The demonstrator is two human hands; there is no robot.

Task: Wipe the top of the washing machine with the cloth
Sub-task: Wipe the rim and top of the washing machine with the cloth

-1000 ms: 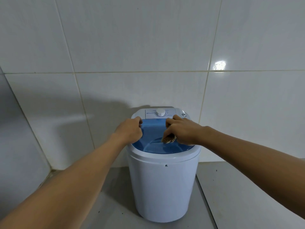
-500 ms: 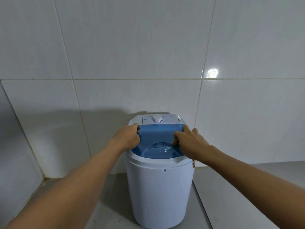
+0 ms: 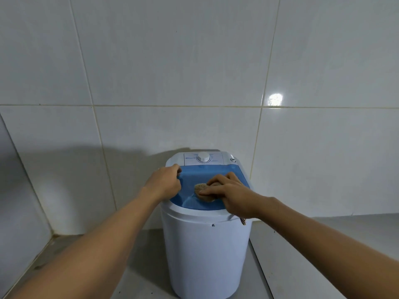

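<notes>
We press a small tan, mesh-textured cloth flat on the translucent blue plastic lid of the white, round, top-loading washing machine. The cloth looks soft and light, so it should bunch and slide easily; we judge it best gripped in a wad under the palm, with a frayed end dangling below our wrist. The lid looks smooth and probably slippery, and the small machine could shift under pressure. Our right hand is curled closed over the cloth, fingers forward and palm down, forearm reaching in from the near right. Our left hand, to the left of the cloth, is clenched on the lid's far left edge, apparently bracing it. Beyond the hands sits the white control dial, then the white tiled wall.
</notes>
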